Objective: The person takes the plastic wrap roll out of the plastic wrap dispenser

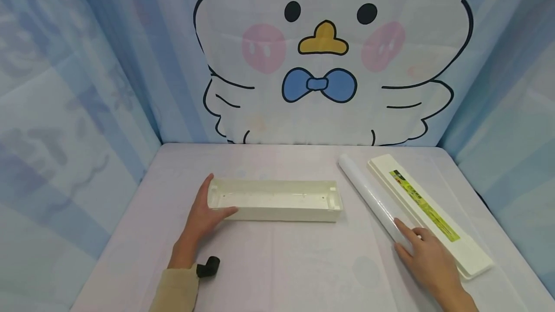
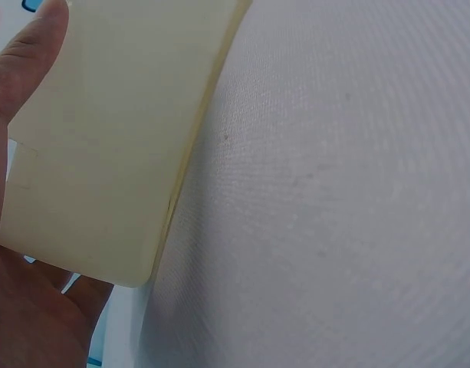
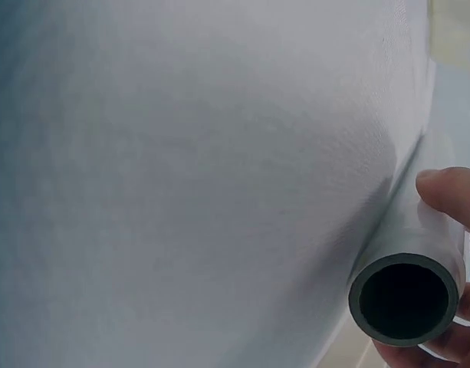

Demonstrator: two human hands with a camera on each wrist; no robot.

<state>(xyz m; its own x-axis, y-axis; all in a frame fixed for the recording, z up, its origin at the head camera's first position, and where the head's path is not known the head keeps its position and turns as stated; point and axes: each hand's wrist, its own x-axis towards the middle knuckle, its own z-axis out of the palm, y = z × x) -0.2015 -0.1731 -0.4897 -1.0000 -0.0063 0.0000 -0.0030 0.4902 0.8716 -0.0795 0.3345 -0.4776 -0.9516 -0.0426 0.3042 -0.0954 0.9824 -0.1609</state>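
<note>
A long, cream-coloured open plastic box lies across the middle of the table. My left hand grips its left end, thumb on the front wall and fingers round the far side. In the left wrist view the box wall fills the space beside my thumb. At the right, a shiny whitish roll of cling film lies slantwise. Its near end is held between the thumb and fingers of my right hand. The right wrist view shows the roll's hollow, dark-rimmed end and my thumb on its side.
Right of the roll lies a long cream lid with a yellow-green label, partly behind my right hand. A pale cloth covers the table. Printed curtains hang along the back and both sides.
</note>
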